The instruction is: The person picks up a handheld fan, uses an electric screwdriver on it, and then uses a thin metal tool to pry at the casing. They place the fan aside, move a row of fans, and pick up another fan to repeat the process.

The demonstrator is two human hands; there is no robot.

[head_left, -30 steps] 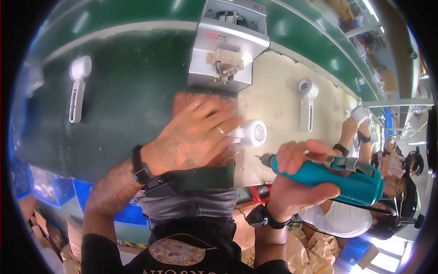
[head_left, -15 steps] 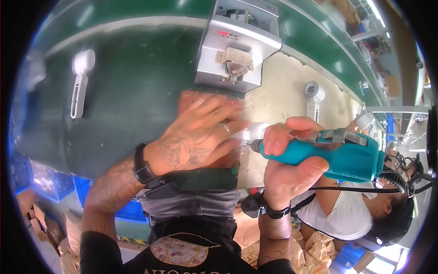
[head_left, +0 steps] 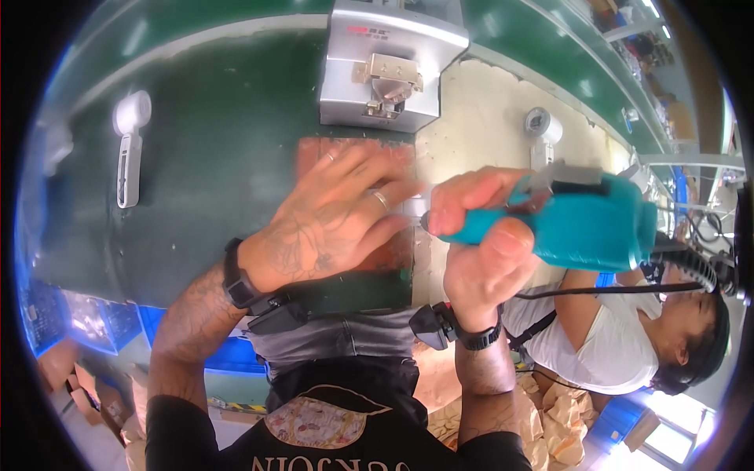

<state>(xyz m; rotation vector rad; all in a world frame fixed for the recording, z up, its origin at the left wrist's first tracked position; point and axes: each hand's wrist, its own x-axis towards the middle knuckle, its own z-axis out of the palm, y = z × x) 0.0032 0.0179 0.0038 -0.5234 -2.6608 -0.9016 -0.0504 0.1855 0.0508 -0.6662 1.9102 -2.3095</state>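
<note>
My right hand (head_left: 487, 251) grips a teal electric screwdriver (head_left: 585, 224), held nearly level with its tip pointing left. The tip reaches a white handheld fan (head_left: 416, 206), of which only a small part shows between my hands. My left hand (head_left: 330, 220) bends over the fan from the left, its fingers pressing it against a reddish-brown mat (head_left: 314, 157). The fingers of both hands hide most of the fan, and the contact between the screwdriver's tip and the fan cannot be made out.
A silver machine (head_left: 393, 71) stands just beyond the mat. One white handheld fan (head_left: 128, 149) lies on the green tabletop at left, another (head_left: 542, 137) at right. A black cable (head_left: 597, 290) trails from the right. A co-worker in a white shirt (head_left: 585, 337) sits at right.
The screwdriver's tilt has changed, its rear end now higher in the picture, and my right hand has shifted slightly. The fan's round grille, visible before, is now covered. The whole view has shifted a little.
</note>
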